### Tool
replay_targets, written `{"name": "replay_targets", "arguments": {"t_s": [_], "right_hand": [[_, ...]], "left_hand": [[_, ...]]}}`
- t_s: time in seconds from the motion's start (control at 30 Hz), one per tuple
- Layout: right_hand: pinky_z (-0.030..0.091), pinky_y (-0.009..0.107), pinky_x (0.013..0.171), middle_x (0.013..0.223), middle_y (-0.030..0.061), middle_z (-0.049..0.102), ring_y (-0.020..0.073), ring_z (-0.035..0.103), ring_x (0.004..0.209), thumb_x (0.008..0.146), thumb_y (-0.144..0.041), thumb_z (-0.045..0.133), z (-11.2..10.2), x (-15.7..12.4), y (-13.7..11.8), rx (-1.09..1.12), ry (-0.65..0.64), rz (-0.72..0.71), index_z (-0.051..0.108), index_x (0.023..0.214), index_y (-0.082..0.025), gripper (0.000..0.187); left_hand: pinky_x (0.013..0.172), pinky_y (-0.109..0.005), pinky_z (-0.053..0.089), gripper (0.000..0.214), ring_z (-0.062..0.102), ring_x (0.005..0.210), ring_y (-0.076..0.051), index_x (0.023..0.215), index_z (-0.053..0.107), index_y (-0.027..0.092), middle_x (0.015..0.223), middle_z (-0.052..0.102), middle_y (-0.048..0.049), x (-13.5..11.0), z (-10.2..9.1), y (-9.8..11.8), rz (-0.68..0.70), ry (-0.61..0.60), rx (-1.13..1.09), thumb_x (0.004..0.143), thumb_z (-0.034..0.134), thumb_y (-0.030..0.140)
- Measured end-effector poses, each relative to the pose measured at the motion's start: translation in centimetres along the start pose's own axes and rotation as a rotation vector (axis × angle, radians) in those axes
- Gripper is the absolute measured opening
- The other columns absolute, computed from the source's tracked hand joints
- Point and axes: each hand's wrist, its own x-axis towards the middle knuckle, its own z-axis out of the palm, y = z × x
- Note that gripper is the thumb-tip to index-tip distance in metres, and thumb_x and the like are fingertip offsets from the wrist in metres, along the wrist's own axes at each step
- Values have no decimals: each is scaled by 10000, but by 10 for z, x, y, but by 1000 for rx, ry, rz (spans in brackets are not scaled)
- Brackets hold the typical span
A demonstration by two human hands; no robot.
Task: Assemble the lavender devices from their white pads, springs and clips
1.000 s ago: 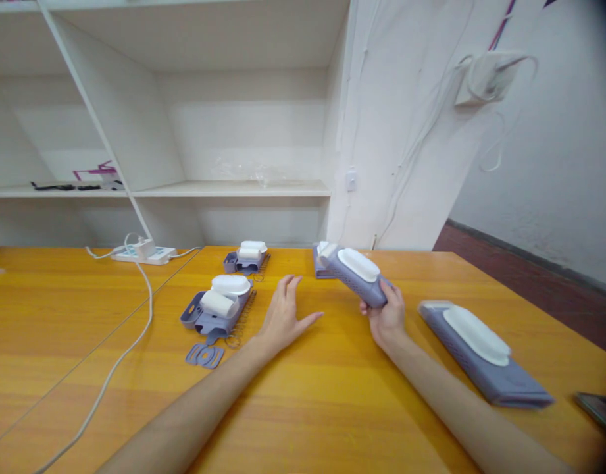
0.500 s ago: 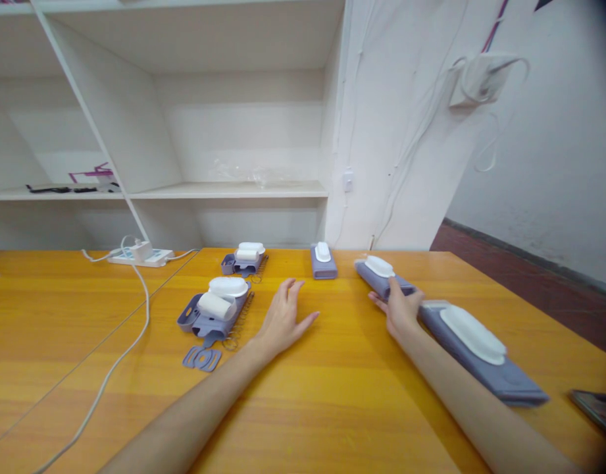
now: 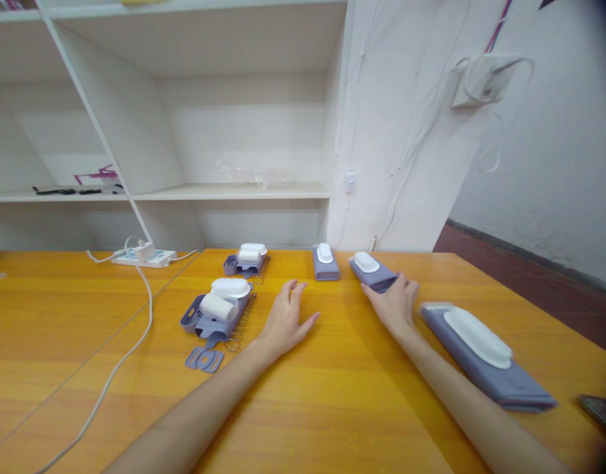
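Note:
My right hand (image 3: 397, 306) grips the near end of a purple-grey flat case (image 3: 384, 278), thumb on its left side and fingers on its right. A white oval piece (image 3: 366, 262) sits on that case's far end. My left hand (image 3: 285, 322) hovers over or rests on the table with fingers spread, holding nothing. Left of it lies a purple-grey parts set (image 3: 218, 322) with a white oval piece, a white roll, a small cup-like holder and a wire spiral. Flat purple-grey rings (image 3: 204, 359) lie in front of that set.
Another case (image 3: 327, 271) stands at the table's back, a larger-looking one (image 3: 490, 368) at right. A second parts set (image 3: 248, 264) is at back left. A power strip (image 3: 154, 259) with white cable (image 3: 135, 355) lies left; a dark phone-like object (image 3: 601, 411) lies right.
My right hand has shifted its hold to the near end of the case, and the case has turned slightly and moved left. My left hand stays nearly still.

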Motion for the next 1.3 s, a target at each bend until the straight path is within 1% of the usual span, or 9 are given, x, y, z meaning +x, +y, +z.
{"name": "replay_targets", "arguments": {"t_s": [0.13, 0.2, 0.33, 0.53, 0.63, 0.7, 0.77, 1.03, 1.3], "right_hand": [[360, 441, 840, 1101, 207, 445, 354, 447, 1022, 732, -481, 581, -1, 0, -3, -230, 35, -139, 315, 1311, -71, 757], [364, 423, 805, 1073, 183, 457, 340, 462, 990, 766, -487, 536, -1, 2, -4, -306, 14, -199, 416, 1242, -120, 613], [375, 380, 789, 1014, 170, 489, 308, 497, 946, 778, -505, 514, -2, 11, -6, -393, -67, -250, 550, 1047, -101, 486], [388, 442, 779, 1073, 163, 517, 310, 537, 937, 806, -427, 518, -4, 11, -9, -522, -173, -325, 528, 1138, -196, 405], [250, 574, 921, 1252, 168, 454, 364, 380, 1179, 824, -345, 505, -2, 5, -8, -582, -122, -524, 548, 1131, -233, 330], [129, 590, 989, 1365, 147, 369, 356, 227, 1288, 829, -361, 495, 3, 4, -7, -586, -130, -679, 551, 1151, -241, 349], [111, 572, 1009, 1408, 125, 330, 343, 168, 1314, 841, -414, 463, 10, 7, -6, -573, -194, -743, 540, 1189, -243, 395], [239, 582, 945, 1437, 100, 298, 349, 144, 1314, 890, -462, 287, 31, 37, 6, -578, -297, -558, 502, 1250, -223, 482], [278, 650, 857, 1423, 112, 301, 387, 160, 1292, 883, -502, 254, 22, 88, 33, -645, -462, -307, 573, 1169, -239, 503]], "left_hand": [[1018, -458, 357, 591, 378, 1234, -272, 1312, 278, 182, 1295, 339, -154, 0, 0, 0, -5, -6, 7, 814, 538, 366], [1019, -455, 356, 590, 377, 1234, -271, 1311, 280, 177, 1295, 339, -156, 0, 1, 0, -5, -8, 10, 814, 538, 364], [1017, -463, 354, 587, 374, 1236, -273, 1312, 282, 183, 1298, 340, -156, 0, 0, 0, 4, -10, 11, 815, 536, 365], [1016, -456, 356, 588, 379, 1230, -272, 1308, 293, 176, 1294, 342, -157, 0, 0, -1, 2, -16, 23, 809, 541, 365], [1009, -472, 359, 590, 383, 1228, -277, 1314, 290, 192, 1288, 350, -150, -1, 2, -1, 17, -12, 20, 808, 541, 363], [1009, -472, 359, 592, 383, 1227, -278, 1316, 288, 188, 1287, 351, -152, -1, 2, -2, 22, -17, 24, 809, 538, 362], [1008, -470, 360, 590, 383, 1225, -278, 1315, 291, 183, 1286, 352, -155, 0, 2, -2, 20, -23, 26, 809, 538, 362], [994, -476, 375, 589, 398, 1214, -279, 1311, 300, 189, 1279, 360, -156, 0, 1, -1, 15, -33, 20, 803, 545, 360], [990, -487, 373, 584, 399, 1214, -280, 1308, 297, 194, 1285, 358, -157, -1, 2, -2, 10, -35, 14, 802, 545, 351]]}}
